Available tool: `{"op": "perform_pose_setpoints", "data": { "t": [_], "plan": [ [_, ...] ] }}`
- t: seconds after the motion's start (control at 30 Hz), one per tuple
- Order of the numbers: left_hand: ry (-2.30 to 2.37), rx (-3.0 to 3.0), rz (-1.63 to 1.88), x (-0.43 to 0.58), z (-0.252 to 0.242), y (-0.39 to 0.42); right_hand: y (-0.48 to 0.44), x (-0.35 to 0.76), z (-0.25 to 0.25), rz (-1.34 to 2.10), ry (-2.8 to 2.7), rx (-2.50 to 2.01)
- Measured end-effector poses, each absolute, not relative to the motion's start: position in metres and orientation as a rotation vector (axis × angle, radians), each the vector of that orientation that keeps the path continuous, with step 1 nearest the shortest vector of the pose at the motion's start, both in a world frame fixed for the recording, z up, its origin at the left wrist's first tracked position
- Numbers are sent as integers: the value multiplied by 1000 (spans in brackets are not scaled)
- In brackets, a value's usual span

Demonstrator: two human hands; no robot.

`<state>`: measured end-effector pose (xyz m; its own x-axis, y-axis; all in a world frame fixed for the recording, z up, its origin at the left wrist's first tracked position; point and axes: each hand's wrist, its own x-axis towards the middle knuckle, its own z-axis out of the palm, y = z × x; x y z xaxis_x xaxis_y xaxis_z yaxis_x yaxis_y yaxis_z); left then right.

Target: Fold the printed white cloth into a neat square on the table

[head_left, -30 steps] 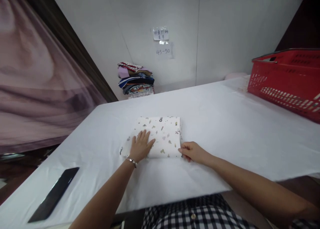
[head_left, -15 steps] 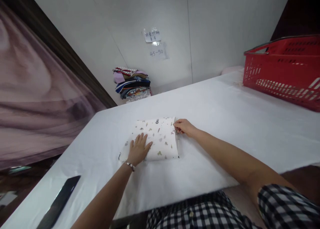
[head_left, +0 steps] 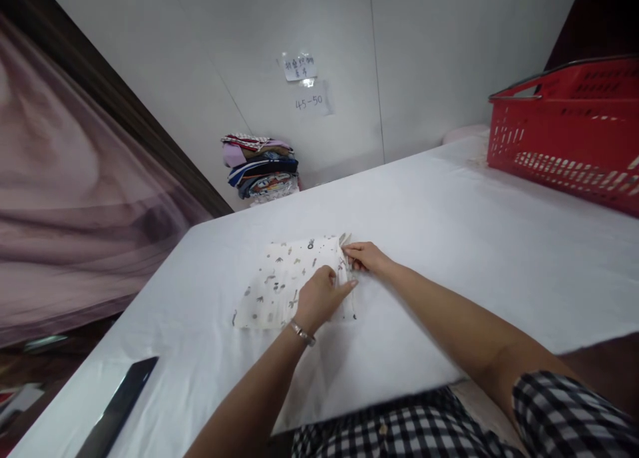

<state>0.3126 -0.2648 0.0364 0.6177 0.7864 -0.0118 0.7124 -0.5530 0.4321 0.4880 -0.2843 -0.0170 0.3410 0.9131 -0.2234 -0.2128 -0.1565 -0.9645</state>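
Head view: the left hand (head_left: 319, 297) is curled into a loose fist on the right-hand part of the folded printed cloth (head_left: 279, 281), its fingertips (head_left: 349, 283) closed on the cloth's right edge. A metal bracelet (head_left: 302, 333) sits on that wrist. Just beyond, the right hand (head_left: 363, 255) pinches the same edge at its far corner, where a little fabric stands up between finger and thumb. The two hands are close together without touching, the left nearer the bottom of the frame.

From both hands the cloth spreads toward the left of the frame. It is white with small dark motifs, lies flat, and is a little wider than deep; the gripped edge runs from near to far. It rests slightly left of centre on the white-covered table (head_left: 449, 245).

There is one printed cloth on the table. One dark flat strip (head_left: 117, 411) lies at the lower left, well apart. One red plastic basket (head_left: 564, 132) stands at the upper right. One stack of folded clothes (head_left: 260, 166) sits against the wall beyond the table, above the cloth in the frame. Two paper notes (head_left: 299, 67) are stuck to the wall above it. A mauve curtain (head_left: 64, 212) fills the left side.
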Motion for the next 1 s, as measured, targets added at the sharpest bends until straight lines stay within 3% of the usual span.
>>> {"op": "perform_pose_setpoints", "data": {
  "t": [0.1, 0.3, 0.6, 1.0],
  "plan": [
    [1239, 2393, 174, 320, 30, -257, -284, 489, -16, 1192, -717, -1347],
    [1153, 2068, 356, 304, 18, -238, -286, 491, -10, 1217, -774, -1361],
    [1126, 1942, 403, 299, 4, -236, -299, 482, 0, 1660, -1077, -1298],
    [1051, 1806, 439, 303, 16, -242, -299, 483, 2, 1594, -1026, -1348]
  ]
}}
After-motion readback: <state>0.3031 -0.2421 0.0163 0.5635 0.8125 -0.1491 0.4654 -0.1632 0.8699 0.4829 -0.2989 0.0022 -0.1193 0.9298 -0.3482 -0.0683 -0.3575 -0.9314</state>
